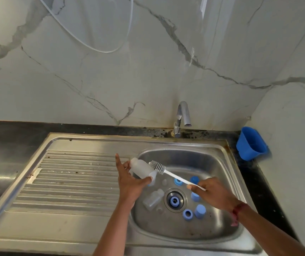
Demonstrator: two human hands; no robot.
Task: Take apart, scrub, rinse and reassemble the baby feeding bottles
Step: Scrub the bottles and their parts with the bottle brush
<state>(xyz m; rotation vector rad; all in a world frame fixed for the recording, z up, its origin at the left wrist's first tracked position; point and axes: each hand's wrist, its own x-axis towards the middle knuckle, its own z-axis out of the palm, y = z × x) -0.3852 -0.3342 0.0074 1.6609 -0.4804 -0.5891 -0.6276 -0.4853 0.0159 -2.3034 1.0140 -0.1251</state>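
Observation:
My left hand [129, 180] grips a clear baby bottle [142, 168] lying sideways over the left rim of the steel sink [222, 215]. My right hand [212, 193] holds the white handle of a bottle brush [159, 166], whose bristle head rests against the bottle's side. A second clear bottle [153, 199] lies in the basin beside the drain. Blue screw rings [187, 213] and blue caps [200, 211] are scattered on the basin floor, and one blue ring [174, 200] sits in the drain. A clear teat [164, 182] lies near the back of the basin.
A ribbed steel draining board [70, 182] spreads to the left of the basin. The chrome tap [182, 117] stands at the back with no water running. A blue plastic holder [250, 144] hangs on the right wall. Dark countertop [3, 137] borders the sink.

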